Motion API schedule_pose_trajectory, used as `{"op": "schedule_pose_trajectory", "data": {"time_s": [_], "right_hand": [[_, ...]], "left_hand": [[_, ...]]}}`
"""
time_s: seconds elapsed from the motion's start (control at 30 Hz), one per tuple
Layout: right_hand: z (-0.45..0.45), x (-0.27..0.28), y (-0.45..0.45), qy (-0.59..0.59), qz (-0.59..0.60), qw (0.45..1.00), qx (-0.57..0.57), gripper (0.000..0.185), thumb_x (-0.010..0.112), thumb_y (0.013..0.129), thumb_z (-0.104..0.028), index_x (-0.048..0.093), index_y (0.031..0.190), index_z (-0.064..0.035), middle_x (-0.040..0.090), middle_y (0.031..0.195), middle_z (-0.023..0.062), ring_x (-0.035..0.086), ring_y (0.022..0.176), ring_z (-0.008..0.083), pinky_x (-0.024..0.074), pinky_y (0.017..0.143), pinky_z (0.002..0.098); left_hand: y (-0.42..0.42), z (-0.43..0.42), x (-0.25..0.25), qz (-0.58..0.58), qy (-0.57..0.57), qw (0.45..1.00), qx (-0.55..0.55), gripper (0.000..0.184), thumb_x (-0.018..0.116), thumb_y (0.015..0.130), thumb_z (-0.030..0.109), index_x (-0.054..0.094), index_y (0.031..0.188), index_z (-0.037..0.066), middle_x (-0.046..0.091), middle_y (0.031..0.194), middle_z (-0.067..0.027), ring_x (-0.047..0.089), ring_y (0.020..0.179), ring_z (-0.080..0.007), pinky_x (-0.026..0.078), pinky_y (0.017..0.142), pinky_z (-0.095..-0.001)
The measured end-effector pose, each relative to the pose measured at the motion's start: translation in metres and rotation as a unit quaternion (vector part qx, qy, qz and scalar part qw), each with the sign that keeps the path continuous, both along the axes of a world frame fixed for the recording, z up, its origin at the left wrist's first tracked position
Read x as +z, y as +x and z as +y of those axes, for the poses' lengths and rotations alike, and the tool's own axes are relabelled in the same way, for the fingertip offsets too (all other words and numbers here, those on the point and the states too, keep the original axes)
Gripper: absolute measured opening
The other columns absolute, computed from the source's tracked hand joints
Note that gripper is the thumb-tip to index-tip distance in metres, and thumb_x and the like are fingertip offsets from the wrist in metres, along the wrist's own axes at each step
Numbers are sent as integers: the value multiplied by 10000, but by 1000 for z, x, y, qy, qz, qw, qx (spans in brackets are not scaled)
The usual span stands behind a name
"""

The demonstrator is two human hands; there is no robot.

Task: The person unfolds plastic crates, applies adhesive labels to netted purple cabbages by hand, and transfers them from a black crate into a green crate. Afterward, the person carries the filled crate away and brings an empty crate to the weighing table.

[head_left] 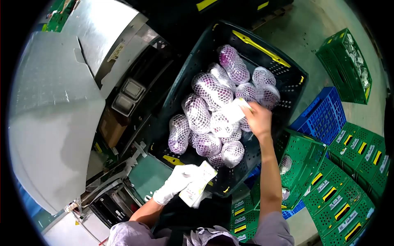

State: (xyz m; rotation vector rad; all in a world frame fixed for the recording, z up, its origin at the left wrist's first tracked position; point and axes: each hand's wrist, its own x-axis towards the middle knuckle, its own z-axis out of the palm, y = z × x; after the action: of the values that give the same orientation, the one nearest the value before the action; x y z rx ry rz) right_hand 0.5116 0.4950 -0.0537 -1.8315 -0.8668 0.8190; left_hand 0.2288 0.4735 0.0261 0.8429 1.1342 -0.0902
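Rounded purple produce (212,91) in white mesh sleeves lies heaped in a dark crate (187,73), its lower pieces hidden. The right hand (259,119) has a pinching grip on a pale label (234,111), washed out by glare; whether it touches the mesh is unclear. The gloved left hand (177,184) grips white-and-green printed labels (198,185), their text unreadable, their count uncertain.

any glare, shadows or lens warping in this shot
Head view: fisheye-like warping, with curved black borders at both sides; head view: strong glare on the metal surface at upper left; head view: a soft grey shadow on the lower part of the pale panel; head view: the card in the right hand looks washed out, its print unreadable.
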Motion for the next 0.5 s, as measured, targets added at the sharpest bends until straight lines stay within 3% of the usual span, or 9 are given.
{"op": "schedule_pose_trajectory", "data": {"time_s": [0.07,0.1,0.13,0.2,0.27,0.33,0.4,0.43,0.5], "right_hand": [[52,-26,-22,26,-19,998,57,182,641,734,-178,580,749,-7,530,605,175,517,483,253,397,484,316],[73,-46,-32,-9,-106,989,105,221,643,746,-205,595,774,8,584,631,131,539,506,181,409,495,301],[91,-69,-41,-31,-192,973,128,286,630,745,-283,586,745,0,587,637,149,568,552,287,431,518,362],[108,-114,-46,-119,-342,917,168,337,639,718,-342,576,829,-30,598,682,163,594,635,309,450,553,414],[118,-102,-43,-242,-414,865,148,424,659,681,-363,545,958,-62,608,746,159,586,688,310,465,582,420],[119,-88,-33,-120,-447,884,69,575,669,668,-402,500,1088,-49,597,836,153,561,788,308,468,599,411],[125,-71,-34,-122,-389,912,48,625,676,666,-403,480,1123,-22,580,884,183,552,822,319,465,658,408],[129,-78,-39,-123,-393,910,52,625,676,666,-403,480,1123,-22,580,884,183,552,822,319,465,658,408],[134,-105,-54,44,-382,913,135,758,693,622,-452,431,1157,17,554,934,214,539,864,331,445,742,401]], "left_hand": [[-28,4,-7,-48,3,999,27,193,606,709,-8,583,900,-26,589,938,-67,562,864,-135,455,757,-256],[-39,3,-18,-131,105,986,-2,134,615,743,32,612,863,-29,566,1034,-125,517,986,-200,412,836,-305],[-45,10,-24,-205,183,960,-56,167,610,751,42,609,900,-32,546,1076,-145,463,1069,-228,370,897,-335],[-60,-4,-21,-128,-20,985,112,218,624,743,54,604,944,-28,563,1058,-135,518,999,-209,413,852,-320],[-69,0,-13,-121,-85,982,113,238,619,756,23,587,989,-14,583,1000,-82,568,868,-140,459,771,-255],[-71,5,-12,-118,-99,985,79,248,611,764,12,578,1008,-17,590,965,-70,561,856,-122,457,767,-247],[-70,6,-15,-119,-110,984,75,240,599,775,9,574,1012,-17,593,945,-57,552,844,-101,452,762,-236],[-72,2,-18,-111,-112,983,91,229,596,780,13,576,1006,-18,593,940,-50,549,842,-95,449,761,-231],[-71,1,-25,-107,-102,984,99,202,592,791,29,582,987,-15,597,926,-41,548,834,-87,449,750,-221]]}}
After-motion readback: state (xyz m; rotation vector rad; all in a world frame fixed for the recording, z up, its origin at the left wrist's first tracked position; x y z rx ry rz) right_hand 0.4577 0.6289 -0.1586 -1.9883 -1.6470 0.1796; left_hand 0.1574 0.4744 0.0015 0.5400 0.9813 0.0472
